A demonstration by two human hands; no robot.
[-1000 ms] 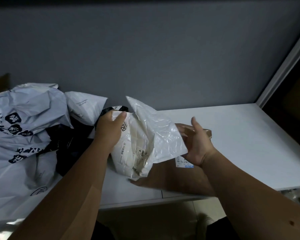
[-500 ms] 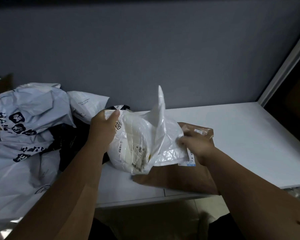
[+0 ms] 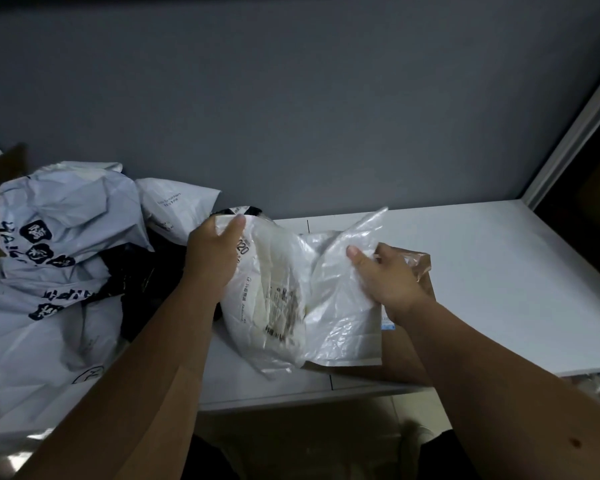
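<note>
Both hands on the white mailer bag (image 3: 274, 299); open room lies only to the right.

Table (image 3: 499, 278): the front edge runs just under both wrists and the grey wall stands close behind the hands. Right of the right hand (image 3: 388, 275) the top is bare out to its far corner. Left of the left hand (image 3: 212, 258), a pile of grey printed mailers (image 3: 59, 220) and a black bag (image 3: 136, 292) crowd in, touching the forearm. The left hand grips the mailer's upper corner, thumb on the front face and fingers curled behind. The right hand pinches the bag's thin translucent flap (image 3: 340, 306), thumb on top. The bag hangs between the two hands, its lower end on a brown paper parcel (image 3: 425, 268) lying under the right hand.
</note>
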